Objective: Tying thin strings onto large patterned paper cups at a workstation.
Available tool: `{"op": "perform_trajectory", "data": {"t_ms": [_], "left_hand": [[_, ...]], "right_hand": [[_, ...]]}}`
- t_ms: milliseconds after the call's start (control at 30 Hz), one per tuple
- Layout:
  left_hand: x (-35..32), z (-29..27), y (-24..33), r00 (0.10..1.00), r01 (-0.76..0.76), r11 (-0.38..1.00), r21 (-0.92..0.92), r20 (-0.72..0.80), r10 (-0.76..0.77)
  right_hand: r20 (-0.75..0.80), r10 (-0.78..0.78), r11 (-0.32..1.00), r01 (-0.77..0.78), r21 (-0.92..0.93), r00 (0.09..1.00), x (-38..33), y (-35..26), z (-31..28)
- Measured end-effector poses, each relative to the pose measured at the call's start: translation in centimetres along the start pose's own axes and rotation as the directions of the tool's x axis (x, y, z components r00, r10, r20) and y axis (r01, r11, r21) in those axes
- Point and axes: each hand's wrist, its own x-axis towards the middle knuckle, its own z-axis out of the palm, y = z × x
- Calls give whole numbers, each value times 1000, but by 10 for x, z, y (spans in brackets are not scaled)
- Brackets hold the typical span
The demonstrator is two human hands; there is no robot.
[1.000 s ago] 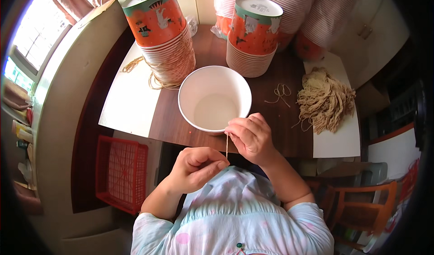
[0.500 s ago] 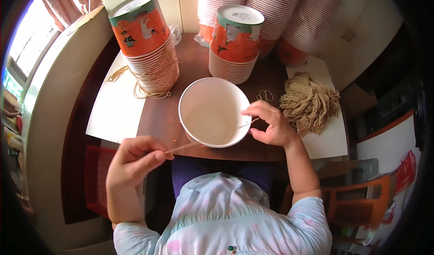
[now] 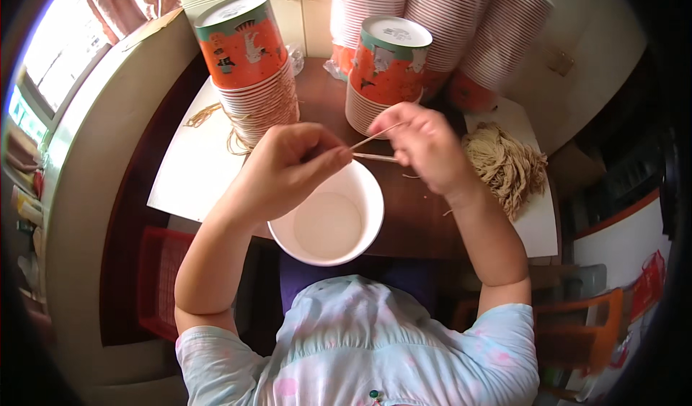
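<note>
Above the far rim of a white paper bucket [image 3: 328,226], my two hands stretch a thin tan cord [image 3: 376,136] between them. My left hand [image 3: 299,162] pinches its left end between thumb and fingertips. To the right, my right hand [image 3: 422,145] is closed on the same cord, which runs there in two strands; its fingers are slightly blurred. The bucket stands open-side up at the table's near edge, and my left wrist hides part of its rim. Just behind my right hand rises a short stack of upturned orange-and-green buckets [image 3: 389,56].
A taller upturned bucket stack [image 3: 245,53], draped with cords, stands at the far left. Long wrapped bucket stacks [image 3: 450,17] lean at the back. A heap of tan cords [image 3: 504,164] lies on the right. A red plastic crate [image 3: 160,280] sits below the table's left side.
Both hands have moved up and together, from either side of the bucket to above its far rim, bringing the cord along. The bucket has shifted nearer to me.
</note>
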Motion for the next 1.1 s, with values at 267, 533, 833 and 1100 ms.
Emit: {"op": "perform_trajectory", "data": {"t_ms": [267,533,833,1100], "left_hand": [[-57,49,-70,842,-61,907,418,-466,271],[9,59,-87,866,-299,908,293,-318,387],[26,42,-27,980,148,956,-252,164,-108],[3,20,-41,914,403,689,-603,302,-270]], "right_hand": [[-73,105,993,-101,60,992,-18,-6,-30],[227,186,928,-95,-361,956,-40,-43,-66],[172,-173,937,215,-274,970,-28,-25,-19],[305,-158,892,268,-364,939,-17,-4,8]]}}
